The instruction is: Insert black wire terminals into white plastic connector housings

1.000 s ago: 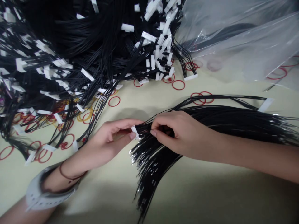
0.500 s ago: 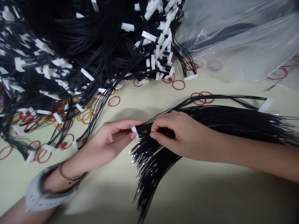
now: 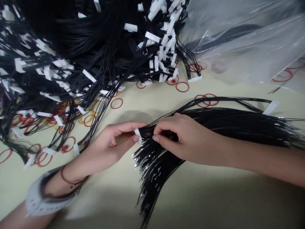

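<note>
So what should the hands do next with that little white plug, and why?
Probably the left hand should hold the white connector steady while the right hand eases its black wires out, because they run straight into the big loose bundle.

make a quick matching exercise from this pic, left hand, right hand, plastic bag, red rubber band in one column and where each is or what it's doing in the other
Things:
1. left hand
2. right hand
3. clear plastic bag
4. red rubber band

Places or states:
a. pinching the black wires beside the connector
b. lying on the table
c. gripping a white connector
d. in the top right corner of the view

Right pairs: 1-c, 2-a, 3-d, 4-b
</note>
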Motion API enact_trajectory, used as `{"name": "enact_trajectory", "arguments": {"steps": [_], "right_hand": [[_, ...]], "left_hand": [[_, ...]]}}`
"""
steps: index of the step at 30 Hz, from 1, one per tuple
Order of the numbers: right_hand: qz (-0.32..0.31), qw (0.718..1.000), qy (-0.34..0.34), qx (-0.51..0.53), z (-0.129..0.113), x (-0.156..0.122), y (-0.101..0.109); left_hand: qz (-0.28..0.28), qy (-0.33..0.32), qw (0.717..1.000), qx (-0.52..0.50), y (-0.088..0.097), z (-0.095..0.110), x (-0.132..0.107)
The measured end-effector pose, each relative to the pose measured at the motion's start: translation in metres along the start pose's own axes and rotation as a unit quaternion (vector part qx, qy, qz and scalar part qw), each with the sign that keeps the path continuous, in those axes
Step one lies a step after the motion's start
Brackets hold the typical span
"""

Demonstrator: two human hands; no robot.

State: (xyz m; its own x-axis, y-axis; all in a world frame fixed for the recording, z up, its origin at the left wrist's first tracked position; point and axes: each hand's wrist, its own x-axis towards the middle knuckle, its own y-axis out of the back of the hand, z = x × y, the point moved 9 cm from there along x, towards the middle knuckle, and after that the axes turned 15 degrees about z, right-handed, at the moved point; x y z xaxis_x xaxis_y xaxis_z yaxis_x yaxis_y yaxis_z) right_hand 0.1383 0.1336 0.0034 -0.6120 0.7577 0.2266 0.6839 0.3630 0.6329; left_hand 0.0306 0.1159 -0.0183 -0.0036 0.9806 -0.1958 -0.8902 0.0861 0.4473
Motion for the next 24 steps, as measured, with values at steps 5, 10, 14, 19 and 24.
{"name": "enact_trajectory", "arguments": {"steps": [5, 10, 14, 19, 24], "right_hand": [[0.037, 0.998, 0.023, -0.052, -0.003, -0.001, -0.001], [0.051, 0.993, 0.074, -0.071, -0.010, -0.006, -0.005], [0.060, 0.989, 0.101, -0.085, -0.013, -0.010, -0.006], [0.060, 0.987, 0.113, -0.099, -0.013, -0.009, -0.009], [0.056, 0.987, 0.126, -0.088, -0.014, -0.007, -0.007]], "left_hand": [[0.002, -0.027, 1.000, 0.005, -0.001, 0.002, -0.003], [0.013, -0.045, 0.999, 0.028, -0.001, 0.006, -0.004], [0.021, -0.049, 0.997, 0.056, -0.001, 0.006, -0.005], [0.030, -0.039, 0.997, 0.051, -0.001, 0.004, -0.005], [0.021, -0.021, 0.999, -0.033, 0.000, 0.004, 0.000]]}}
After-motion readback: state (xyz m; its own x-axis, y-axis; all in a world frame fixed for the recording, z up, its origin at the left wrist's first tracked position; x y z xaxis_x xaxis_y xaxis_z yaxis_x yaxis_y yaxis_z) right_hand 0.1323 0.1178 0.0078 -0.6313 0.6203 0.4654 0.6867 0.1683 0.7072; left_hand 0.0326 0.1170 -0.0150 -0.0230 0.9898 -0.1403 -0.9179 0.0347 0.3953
